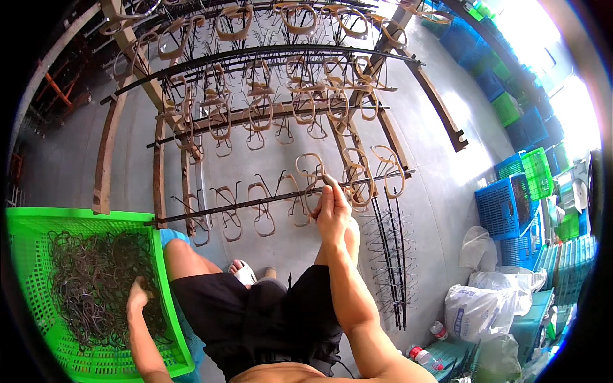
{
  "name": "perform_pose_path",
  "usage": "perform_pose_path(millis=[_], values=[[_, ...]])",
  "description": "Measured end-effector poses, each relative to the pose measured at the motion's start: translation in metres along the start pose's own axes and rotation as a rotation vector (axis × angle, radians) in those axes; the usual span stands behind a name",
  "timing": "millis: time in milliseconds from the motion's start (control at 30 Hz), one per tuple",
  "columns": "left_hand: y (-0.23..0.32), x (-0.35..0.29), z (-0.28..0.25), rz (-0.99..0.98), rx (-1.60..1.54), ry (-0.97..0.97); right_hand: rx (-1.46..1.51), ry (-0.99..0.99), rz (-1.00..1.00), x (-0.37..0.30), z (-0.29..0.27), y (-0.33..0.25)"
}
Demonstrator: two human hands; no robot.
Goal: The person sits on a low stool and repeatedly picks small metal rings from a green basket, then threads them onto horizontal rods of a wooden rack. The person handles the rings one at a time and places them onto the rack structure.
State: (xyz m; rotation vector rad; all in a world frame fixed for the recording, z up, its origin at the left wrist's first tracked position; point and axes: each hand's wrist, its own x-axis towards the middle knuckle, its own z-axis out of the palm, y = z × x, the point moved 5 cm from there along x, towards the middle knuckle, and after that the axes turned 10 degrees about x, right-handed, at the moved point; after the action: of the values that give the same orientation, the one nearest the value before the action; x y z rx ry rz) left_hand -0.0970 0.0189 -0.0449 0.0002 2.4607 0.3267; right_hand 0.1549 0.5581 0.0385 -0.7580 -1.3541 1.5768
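Note:
My right hand (333,214) is raised at the lowest black rod (246,203) of a rack, thumb and fingers pinched on a light brown eyeglass frame (310,156). Several similar frames hang along that rod, among them an eyeglass frame (262,209) to the left of my hand and an eyeglass frame (387,171) to its right. Down at the left, my left hand (138,295) reaches into a bright green plastic basket (80,220). Inside lies a tangled heap of dark brown eyeglass frames (96,287). The left fingertips are hidden against the heap.
Higher rods (255,52) carry more frames between brown notched uprights (105,150). Black rods with thin wire prongs (393,268) stand right of my knees. Further right are blue crates (501,207), a white plastic bag (476,309) and bottles (424,357) on the grey floor.

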Motion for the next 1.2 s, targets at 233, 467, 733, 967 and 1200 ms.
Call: perform_pose_path(millis=[233, 467, 733, 967, 1200], values=[[-0.001, -0.009, -0.029, 0.063, 0.122, 0.214, 0.167, 0.151, 0.020, -0.001, 0.004, 0.004], [-0.049, -0.027, -0.063, 0.204, -0.257, 0.486, 0.269, 0.093, 0.185, 0.007, -0.002, -0.003], [0.034, -0.100, -0.058, 0.371, -1.138, 0.486, -0.799, 0.128, -0.344, -0.044, 0.032, -0.057], [0.104, -0.152, -0.023, 0.665, -1.284, 0.309, -0.121, -0.860, 0.026, -0.183, 0.192, -0.044], [0.133, -0.173, -0.009, 0.785, -1.267, 0.244, -0.126, -0.837, -0.098, -0.177, 0.196, -0.032]])
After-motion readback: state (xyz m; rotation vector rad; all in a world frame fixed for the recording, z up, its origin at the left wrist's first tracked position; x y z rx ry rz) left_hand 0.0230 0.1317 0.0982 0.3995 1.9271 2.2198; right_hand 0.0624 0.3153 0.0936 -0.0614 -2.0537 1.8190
